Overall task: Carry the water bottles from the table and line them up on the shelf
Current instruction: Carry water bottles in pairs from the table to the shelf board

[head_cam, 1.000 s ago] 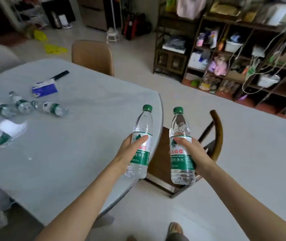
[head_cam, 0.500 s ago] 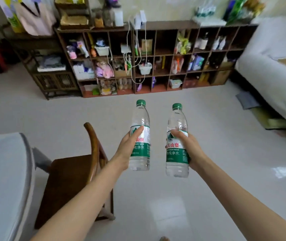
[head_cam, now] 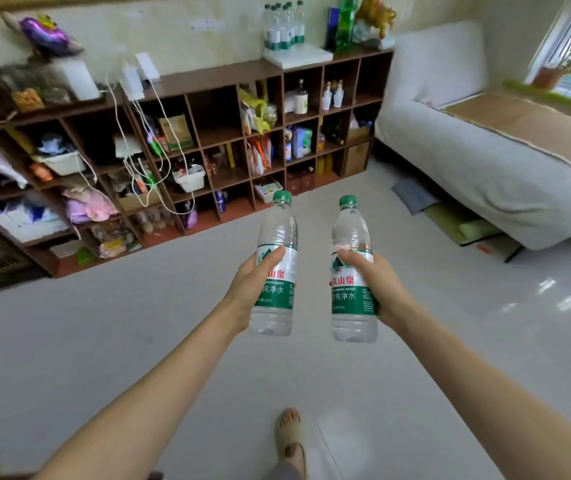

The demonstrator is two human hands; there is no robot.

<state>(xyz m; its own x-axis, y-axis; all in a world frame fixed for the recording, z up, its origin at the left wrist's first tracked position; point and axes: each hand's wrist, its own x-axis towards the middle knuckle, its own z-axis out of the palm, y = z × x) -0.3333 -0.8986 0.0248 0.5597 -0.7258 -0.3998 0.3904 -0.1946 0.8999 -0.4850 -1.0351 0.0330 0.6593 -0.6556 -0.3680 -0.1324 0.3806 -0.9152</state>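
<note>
brown shelf (head_cam: pixel 208 77), bottles (head_cam: pixel 284 26) on top

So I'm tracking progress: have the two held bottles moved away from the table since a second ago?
Yes. The bottles left the table, now out of view, and face the brown shelf.

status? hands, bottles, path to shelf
Left hand grips one bottle, right hand another, both upright. Shelf ahead, bottles already on top. Floor between looks open.
</note>
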